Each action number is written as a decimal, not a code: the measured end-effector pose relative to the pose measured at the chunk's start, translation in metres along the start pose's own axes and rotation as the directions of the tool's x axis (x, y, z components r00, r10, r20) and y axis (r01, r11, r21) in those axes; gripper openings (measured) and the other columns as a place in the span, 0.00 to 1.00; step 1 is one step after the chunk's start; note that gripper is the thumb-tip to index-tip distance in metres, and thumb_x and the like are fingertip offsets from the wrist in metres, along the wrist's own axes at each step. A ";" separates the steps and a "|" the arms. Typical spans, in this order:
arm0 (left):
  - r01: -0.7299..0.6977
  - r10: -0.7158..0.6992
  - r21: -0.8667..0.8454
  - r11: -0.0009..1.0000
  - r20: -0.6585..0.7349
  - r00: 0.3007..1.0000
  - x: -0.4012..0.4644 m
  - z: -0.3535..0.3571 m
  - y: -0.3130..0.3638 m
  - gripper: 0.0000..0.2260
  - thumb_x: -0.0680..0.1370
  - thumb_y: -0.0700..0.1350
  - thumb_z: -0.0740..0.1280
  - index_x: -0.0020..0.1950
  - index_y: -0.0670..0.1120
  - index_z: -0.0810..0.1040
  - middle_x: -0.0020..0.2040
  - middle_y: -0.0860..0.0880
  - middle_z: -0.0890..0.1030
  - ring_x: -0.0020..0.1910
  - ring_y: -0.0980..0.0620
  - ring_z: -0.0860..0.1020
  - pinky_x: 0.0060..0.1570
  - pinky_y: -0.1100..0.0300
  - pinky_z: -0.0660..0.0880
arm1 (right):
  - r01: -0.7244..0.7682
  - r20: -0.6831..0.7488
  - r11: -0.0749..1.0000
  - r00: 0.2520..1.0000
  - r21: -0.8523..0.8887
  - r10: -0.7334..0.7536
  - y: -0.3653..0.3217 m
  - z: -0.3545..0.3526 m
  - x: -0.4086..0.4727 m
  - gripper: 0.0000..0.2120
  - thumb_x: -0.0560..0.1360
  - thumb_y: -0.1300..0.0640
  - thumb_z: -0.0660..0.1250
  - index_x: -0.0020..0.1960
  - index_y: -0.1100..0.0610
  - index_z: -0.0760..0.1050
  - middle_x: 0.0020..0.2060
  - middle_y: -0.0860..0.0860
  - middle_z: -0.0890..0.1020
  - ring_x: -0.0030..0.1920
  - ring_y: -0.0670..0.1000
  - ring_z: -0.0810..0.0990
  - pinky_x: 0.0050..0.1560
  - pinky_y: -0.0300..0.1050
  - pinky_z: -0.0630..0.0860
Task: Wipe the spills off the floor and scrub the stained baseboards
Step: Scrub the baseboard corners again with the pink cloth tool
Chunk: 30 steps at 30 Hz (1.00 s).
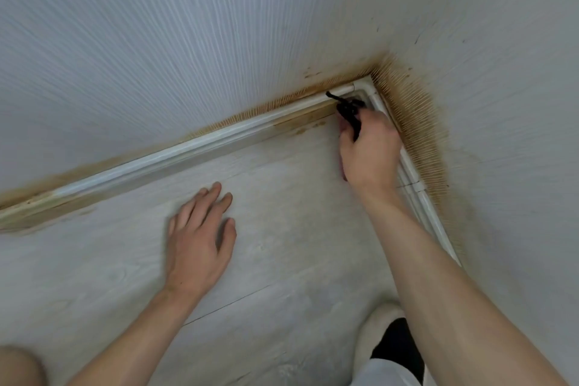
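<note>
Most of the scrubbing looks undone, judging by the head view; brown stains run along the left baseboard (175,155), heaviest at its far-left end, and spread up the ribbed wall (413,110) around the corner; the right baseboard (421,197) looks paler. The right hand (369,147) is curled round a dark tool (347,110), perhaps a brush or a rag, though it is too blurred to tell, with its tip against the corner; something pink shows under the palm. The left hand (200,235) lies flat with fingers spread on the floor (282,229), which shows faint marks near the left baseboard.
</note>
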<state>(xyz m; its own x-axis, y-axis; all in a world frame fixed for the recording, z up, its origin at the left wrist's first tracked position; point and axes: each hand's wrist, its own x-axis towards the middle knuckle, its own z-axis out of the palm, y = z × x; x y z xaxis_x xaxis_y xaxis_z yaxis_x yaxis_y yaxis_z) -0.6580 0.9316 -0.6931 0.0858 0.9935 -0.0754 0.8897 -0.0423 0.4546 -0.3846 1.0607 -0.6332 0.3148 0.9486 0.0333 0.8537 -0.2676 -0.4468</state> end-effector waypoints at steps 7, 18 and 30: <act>-0.057 0.059 0.107 0.993 -0.019 0.998 -0.007 0.016 -0.005 0.26 0.83 0.55 0.58 0.77 0.44 0.71 0.81 0.47 0.65 0.81 0.46 0.61 0.76 0.44 0.62 | 0.204 0.113 0.967 0.976 -0.155 -0.187 0.000 0.056 -0.019 0.18 0.74 0.66 0.69 0.64 0.63 0.80 0.64 0.59 0.80 0.62 0.60 0.77 0.60 0.53 0.77; -0.036 0.044 0.228 0.973 -0.030 0.999 0.000 0.023 -0.002 0.27 0.82 0.57 0.60 0.76 0.43 0.71 0.80 0.44 0.66 0.79 0.40 0.63 0.75 0.42 0.61 | 0.329 0.232 0.923 0.931 -0.198 -0.282 -0.015 0.051 -0.009 0.13 0.74 0.70 0.64 0.56 0.64 0.79 0.57 0.62 0.78 0.56 0.62 0.77 0.50 0.54 0.76; -0.008 0.013 0.227 0.974 -0.021 1.000 -0.006 0.020 0.001 0.27 0.81 0.59 0.59 0.76 0.46 0.70 0.81 0.46 0.64 0.79 0.41 0.62 0.72 0.42 0.62 | 0.332 0.233 0.935 0.926 -0.127 -0.297 0.059 -0.026 -0.086 0.30 0.71 0.77 0.64 0.73 0.66 0.72 0.70 0.59 0.74 0.65 0.61 0.75 0.61 0.56 0.78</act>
<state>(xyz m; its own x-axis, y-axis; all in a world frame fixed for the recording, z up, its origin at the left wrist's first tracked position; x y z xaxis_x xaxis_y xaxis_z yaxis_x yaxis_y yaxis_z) -0.6484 0.9234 -0.7096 0.0877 0.9948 -0.0512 0.9675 -0.0728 0.2422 -0.3504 0.9590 -0.6394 -0.0592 0.9972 -0.0449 0.9553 0.0435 -0.2925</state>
